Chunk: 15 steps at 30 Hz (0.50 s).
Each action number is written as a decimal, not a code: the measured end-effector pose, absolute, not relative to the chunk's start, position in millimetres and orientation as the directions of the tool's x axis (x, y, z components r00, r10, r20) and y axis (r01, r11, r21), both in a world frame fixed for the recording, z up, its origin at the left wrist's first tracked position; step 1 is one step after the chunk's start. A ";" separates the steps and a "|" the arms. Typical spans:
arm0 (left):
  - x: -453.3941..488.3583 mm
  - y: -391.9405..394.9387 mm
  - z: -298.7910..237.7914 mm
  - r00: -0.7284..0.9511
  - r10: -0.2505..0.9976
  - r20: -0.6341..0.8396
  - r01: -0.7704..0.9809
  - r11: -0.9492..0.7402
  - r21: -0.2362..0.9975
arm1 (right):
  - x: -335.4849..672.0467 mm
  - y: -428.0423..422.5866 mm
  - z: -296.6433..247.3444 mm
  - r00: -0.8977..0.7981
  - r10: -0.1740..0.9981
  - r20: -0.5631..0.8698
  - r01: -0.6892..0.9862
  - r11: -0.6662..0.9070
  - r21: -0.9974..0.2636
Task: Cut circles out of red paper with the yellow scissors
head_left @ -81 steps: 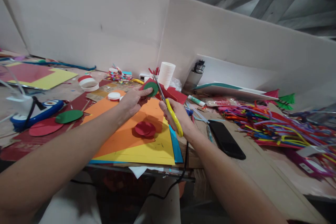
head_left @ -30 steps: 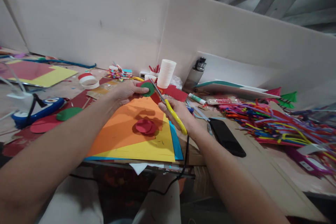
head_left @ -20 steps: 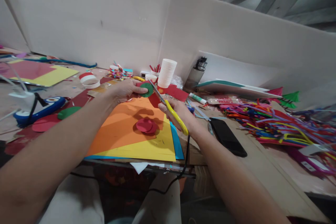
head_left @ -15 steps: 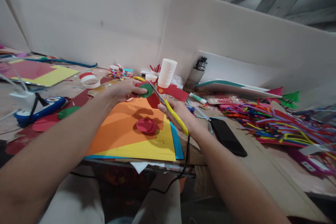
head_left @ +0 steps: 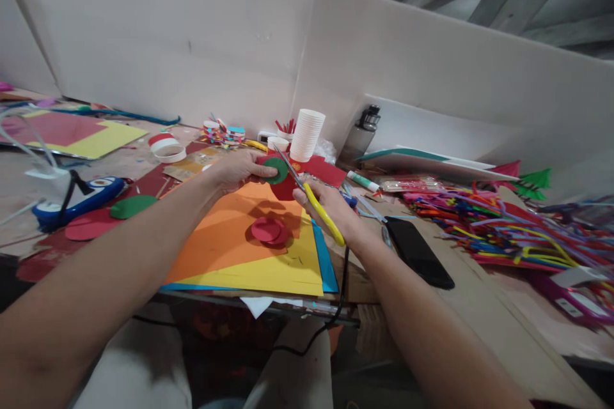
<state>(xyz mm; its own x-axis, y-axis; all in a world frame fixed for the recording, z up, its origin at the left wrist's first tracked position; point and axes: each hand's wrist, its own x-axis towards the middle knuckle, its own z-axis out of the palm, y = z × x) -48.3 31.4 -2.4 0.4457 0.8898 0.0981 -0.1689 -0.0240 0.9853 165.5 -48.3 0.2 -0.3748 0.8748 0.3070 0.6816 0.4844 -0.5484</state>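
My left hand (head_left: 242, 170) pinches a green paper circle (head_left: 275, 170) laid over red paper (head_left: 284, 190), thumb on the green face. My right hand (head_left: 323, 199) grips yellow-handled scissors (head_left: 323, 212), their blades pointing up and left at the right edge of the circle. Whether the blades are parted I cannot make out. Below both hands, red paper circles (head_left: 267, 230) lie overlapping on orange paper (head_left: 211, 230), which rests on yellow paper (head_left: 288, 271) and blue paper (head_left: 327, 262).
Behind the hands stands a stack of paper cups (head_left: 307, 134). To the right lie a black phone (head_left: 416, 252), a glue stick (head_left: 363, 181) and a heap of pipe cleaners (head_left: 508, 220). At left are a blue-and-white device (head_left: 79, 202), a green circle (head_left: 133, 206) and a tape roll (head_left: 169, 152).
The left hand and the green circle appear slightly further right and lower, closer in on the scissor blades. Both hands keep their holds, and the whole view has shifted a little.
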 end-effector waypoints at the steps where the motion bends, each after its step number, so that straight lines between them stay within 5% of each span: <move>1: -49.4 32.2 -2.2 0.461 0.882 0.092 -0.134 -0.033 0.990 | 165.3 -48.7 0.7 -0.378 0.873 0.308 0.678 0.487 -0.551; 15: -58.8 34.4 1.3 0.509 0.858 0.067 -0.059 -0.043 0.997 | 167.1 -48.9 1.8 -0.381 0.894 0.234 0.692 0.444 -0.569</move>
